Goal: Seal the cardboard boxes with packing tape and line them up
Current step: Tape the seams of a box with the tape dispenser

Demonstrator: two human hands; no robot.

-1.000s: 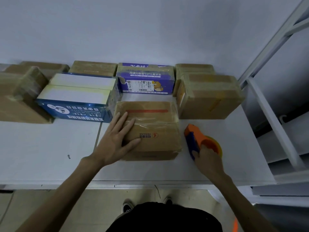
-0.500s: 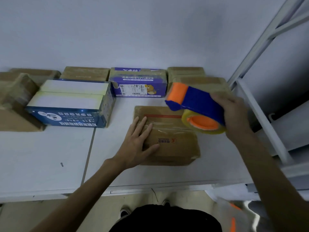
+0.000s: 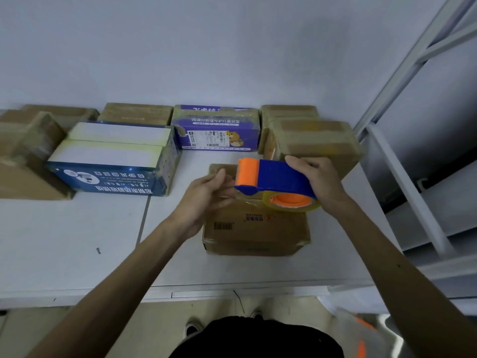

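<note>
Lifted off the lid, the left hand [image 3: 206, 195] now meets the orange nose of the tape dispenser [image 3: 273, 177]. The right hand [image 3: 317, 177] has swung the dispenser down and across, so it hangs over the far half of the cardboard box [image 3: 255, 228].

The white tabletop [image 3: 77, 241] is smooth and hard. With no hand pressing on it, a light box could, I judge, skate toward the wall once tape drags across it. Against that wall the row of boxes [image 3: 136, 113] sits wrapped in dull, yellowish film, with a glossy blue carton [image 3: 111, 174] in front. A sliding box could knock that line crooked.

The box in hand is plain brown board, squat and rectangular, with soft, slightly crushed corners along its near edge. It stands near the tabletop's front, right of centre. Uneven flaps would let the strip wrinkle or bridge the seam.

The dispenser is rigid blue plastic with an orange roller, and the right fingers [image 3: 299, 162] are wrapped round its grip. Beneath it hangs the tape roll [image 3: 291, 202], clear film on an orange core. The left fingers [image 3: 222, 177] curl at the dispenser's mouth, but blur hides whether they hold the free end. Such thin, sticky film may fold onto itself or cling to skin if pulled slack.
</note>
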